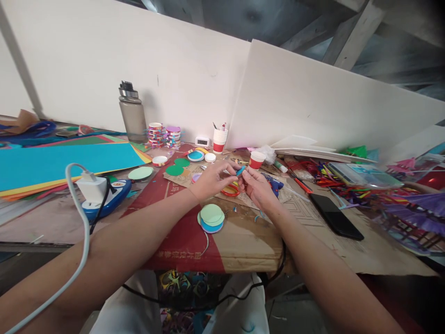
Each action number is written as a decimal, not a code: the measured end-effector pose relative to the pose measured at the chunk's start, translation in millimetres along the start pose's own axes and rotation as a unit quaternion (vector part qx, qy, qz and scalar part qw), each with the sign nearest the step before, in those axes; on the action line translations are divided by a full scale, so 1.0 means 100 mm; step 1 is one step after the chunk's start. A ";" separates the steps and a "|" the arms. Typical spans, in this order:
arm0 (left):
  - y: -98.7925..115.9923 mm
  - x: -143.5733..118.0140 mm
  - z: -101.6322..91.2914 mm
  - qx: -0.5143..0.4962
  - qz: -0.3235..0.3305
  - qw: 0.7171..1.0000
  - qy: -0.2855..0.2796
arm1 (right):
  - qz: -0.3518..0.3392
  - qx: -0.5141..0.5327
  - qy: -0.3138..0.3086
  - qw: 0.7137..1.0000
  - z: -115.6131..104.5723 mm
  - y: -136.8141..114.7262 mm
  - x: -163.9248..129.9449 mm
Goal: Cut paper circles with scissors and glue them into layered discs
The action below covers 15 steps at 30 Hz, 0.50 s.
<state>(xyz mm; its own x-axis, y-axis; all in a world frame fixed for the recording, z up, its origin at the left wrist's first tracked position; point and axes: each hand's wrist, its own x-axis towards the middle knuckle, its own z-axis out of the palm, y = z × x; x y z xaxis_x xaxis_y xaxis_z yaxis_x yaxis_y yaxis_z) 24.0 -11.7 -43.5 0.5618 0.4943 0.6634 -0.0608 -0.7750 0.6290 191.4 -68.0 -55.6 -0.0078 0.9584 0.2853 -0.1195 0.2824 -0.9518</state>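
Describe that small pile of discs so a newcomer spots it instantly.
Start at the big red-and-brown cardboard. Nearer its front edge than the left hand, where the two colours meet, lies the disc pile. Unlike the dark green discs farther back, it shows pale green over blue.

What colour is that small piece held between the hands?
The small, narrow piece is blue, best seen in the head view.

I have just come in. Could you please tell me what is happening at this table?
A person's left hand and right hand meet over the cardboard, fingers closed on a small blue piece. A pile of round discs, pale green on top, lies nearer the person. A black phone lies to the right.
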 end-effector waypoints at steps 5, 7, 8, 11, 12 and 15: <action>-0.02 0.00 -0.01 0.008 0.025 1.000 -0.003 | 0.008 0.005 -0.007 1.000 -0.03 0.01 0.00; -0.01 0.01 -0.01 0.011 0.020 1.000 -0.002 | 0.008 -0.005 -0.012 1.000 -0.03 0.01 -0.01; -0.01 0.01 -0.01 0.012 0.017 1.000 -0.001 | 0.007 -0.012 -0.015 1.000 -0.03 0.01 -0.01; 0.00 0.01 -0.01 0.012 0.012 1.000 0.002 | 0.002 -0.031 -0.024 0.999 -0.05 0.02 -0.01; 0.00 0.01 0.00 0.010 0.010 1.000 0.001 | -0.001 -0.035 -0.026 0.999 -0.05 0.03 0.00; 0.00 0.01 0.00 0.001 0.001 1.000 -0.005 | -0.004 -0.039 -0.034 0.999 -0.07 0.05 0.00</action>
<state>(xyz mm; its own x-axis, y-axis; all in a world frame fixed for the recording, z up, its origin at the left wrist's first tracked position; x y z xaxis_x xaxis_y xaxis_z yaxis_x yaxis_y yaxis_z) 24.5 -10.6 -42.8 0.5690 0.4884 0.6616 -0.0603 -0.7776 0.6259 198.0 -66.0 -61.4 -0.0743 0.9521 0.2967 -0.0419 0.2943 -0.9548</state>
